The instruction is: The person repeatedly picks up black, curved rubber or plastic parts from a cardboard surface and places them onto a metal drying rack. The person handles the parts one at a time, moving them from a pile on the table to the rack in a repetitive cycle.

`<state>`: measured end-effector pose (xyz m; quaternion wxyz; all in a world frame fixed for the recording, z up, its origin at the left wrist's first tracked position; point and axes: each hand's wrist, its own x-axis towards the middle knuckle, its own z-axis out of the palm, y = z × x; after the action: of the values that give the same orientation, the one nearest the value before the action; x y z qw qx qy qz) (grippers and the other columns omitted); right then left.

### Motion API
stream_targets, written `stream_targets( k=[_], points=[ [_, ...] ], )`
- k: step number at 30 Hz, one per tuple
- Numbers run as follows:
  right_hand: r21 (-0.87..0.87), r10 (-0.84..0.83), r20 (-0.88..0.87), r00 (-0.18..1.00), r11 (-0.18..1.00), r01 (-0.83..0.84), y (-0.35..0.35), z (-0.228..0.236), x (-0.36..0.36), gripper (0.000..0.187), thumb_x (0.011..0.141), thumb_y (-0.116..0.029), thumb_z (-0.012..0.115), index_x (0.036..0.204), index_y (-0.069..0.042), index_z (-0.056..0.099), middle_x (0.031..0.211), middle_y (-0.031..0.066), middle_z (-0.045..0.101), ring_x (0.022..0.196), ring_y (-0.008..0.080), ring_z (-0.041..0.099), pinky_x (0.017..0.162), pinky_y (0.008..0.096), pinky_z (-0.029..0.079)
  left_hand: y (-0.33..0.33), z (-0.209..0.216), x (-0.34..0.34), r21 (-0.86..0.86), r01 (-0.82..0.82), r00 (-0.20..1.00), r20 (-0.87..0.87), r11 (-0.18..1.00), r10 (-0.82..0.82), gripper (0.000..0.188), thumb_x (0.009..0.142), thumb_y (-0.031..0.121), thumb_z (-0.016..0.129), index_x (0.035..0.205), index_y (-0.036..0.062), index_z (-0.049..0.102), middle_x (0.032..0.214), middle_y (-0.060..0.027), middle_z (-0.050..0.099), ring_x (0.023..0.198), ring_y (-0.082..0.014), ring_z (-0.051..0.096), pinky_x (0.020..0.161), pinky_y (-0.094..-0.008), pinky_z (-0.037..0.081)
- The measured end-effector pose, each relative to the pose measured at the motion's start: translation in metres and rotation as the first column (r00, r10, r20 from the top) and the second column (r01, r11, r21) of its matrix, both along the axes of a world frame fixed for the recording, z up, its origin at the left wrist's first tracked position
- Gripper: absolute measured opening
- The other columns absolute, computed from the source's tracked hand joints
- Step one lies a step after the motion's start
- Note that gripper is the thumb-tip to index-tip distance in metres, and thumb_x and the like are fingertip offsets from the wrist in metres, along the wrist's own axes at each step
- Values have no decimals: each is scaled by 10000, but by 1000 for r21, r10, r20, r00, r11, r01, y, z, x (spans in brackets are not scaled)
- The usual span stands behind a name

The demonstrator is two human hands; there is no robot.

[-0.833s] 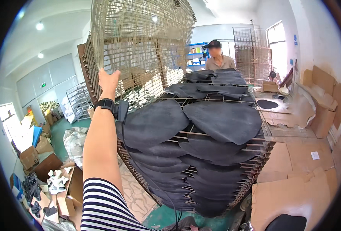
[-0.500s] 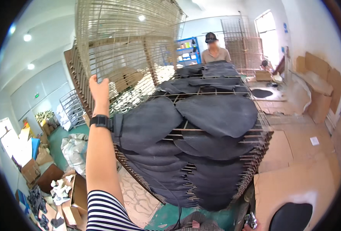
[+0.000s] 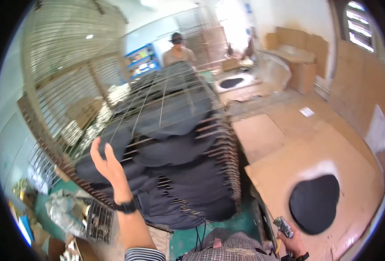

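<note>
My left hand (image 3: 107,164) is held out over the near left part of a large wire drying rack, fingers apart and holding nothing. Under the wire shelf (image 3: 162,98) lie dark rubber-like sheets (image 3: 175,150), layered in the rack's several tiers. At the lower right, my right hand (image 3: 291,240) is closed around a silvery spray gun (image 3: 283,227), with a yellow hose below it. Just right of the gun, a black rounded sheet (image 3: 315,204) lies flat on a cardboard-covered table (image 3: 262,191), with a whitish haze around its upper edge.
More wire shelves (image 3: 71,39) stand raised at the left. A person (image 3: 178,54) stands beyond the rack's far end. Another black piece (image 3: 231,82) lies farther along the table, near a cardboard box (image 3: 301,76). A white sack (image 3: 64,209) sits on the green floor at left.
A wire shelf has come down over the top sheets. My left hand has let go of the raised shelves and opened. The view has turned right, bringing my right hand and spray gun into fuller view.
</note>
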<state>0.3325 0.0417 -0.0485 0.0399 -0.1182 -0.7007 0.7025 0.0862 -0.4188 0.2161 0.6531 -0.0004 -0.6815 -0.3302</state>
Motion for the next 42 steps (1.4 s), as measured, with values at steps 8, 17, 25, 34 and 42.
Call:
stream_targets(
  k=[8, 17, 25, 34, 42],
  points=[
    [-10, -420, 53, 906, 907, 421, 28, 65, 130, 398, 852, -42, 621, 1229, -14, 497, 919, 25, 582, 867, 113, 563, 799, 280, 480, 235, -94, 35, -258, 645, 763, 266, 720, -588, 298, 815, -4, 564, 1113, -4, 564, 1247, -142, 535, 1219, -327, 450, 1038, -423, 325],
    [-29, -763, 60, 643, 643, 766, -32, 102, 219, 537, 850, -174, 680, 1300, 4, 446, 872, 59, 594, 754, 138, 591, 686, 282, 509, 339, -165, 27, 9, 956, 237, 566, 294, -790, 279, 772, -18, 614, 1048, -2, 577, 1073, -141, 588, 1055, -297, 548, 939, -377, 412],
    [101, -903, 19, 429, 429, 898, -79, 131, 214, 580, 839, -154, 674, 1327, 29, 419, 894, 82, 600, 717, 128, 581, 654, 268, 497, 362, -225, 16, 118, 984, 7, 719, 132, -695, 237, 764, 20, 626, 998, 5, 594, 970, -134, 610, 969, -289, 580, 866, -367, 450],
    [-43, -842, 75, 534, 532, 846, -112, 130, 154, 581, 803, -140, 690, 1309, 9, 447, 827, 111, 628, 689, 181, 625, 645, 298, 498, 350, -280, -16, 266, 960, -163, 779, 84, -606, 218, 746, 43, 633, 956, -9, 604, 925, -146, 643, 911, -298, 613, 828, -377, 475],
    [110, -969, -3, 246, 244, 963, -117, 138, 139, 471, 863, -56, 588, 1298, 30, 428, 851, 73, 594, 722, 130, 583, 660, 252, 493, 337, -311, -38, 269, 960, -191, 830, 75, -525, 206, 745, 70, 642, 933, -9, 617, 903, -152, 655, 877, -289, 632, 781, -371, 495]
  ],
)
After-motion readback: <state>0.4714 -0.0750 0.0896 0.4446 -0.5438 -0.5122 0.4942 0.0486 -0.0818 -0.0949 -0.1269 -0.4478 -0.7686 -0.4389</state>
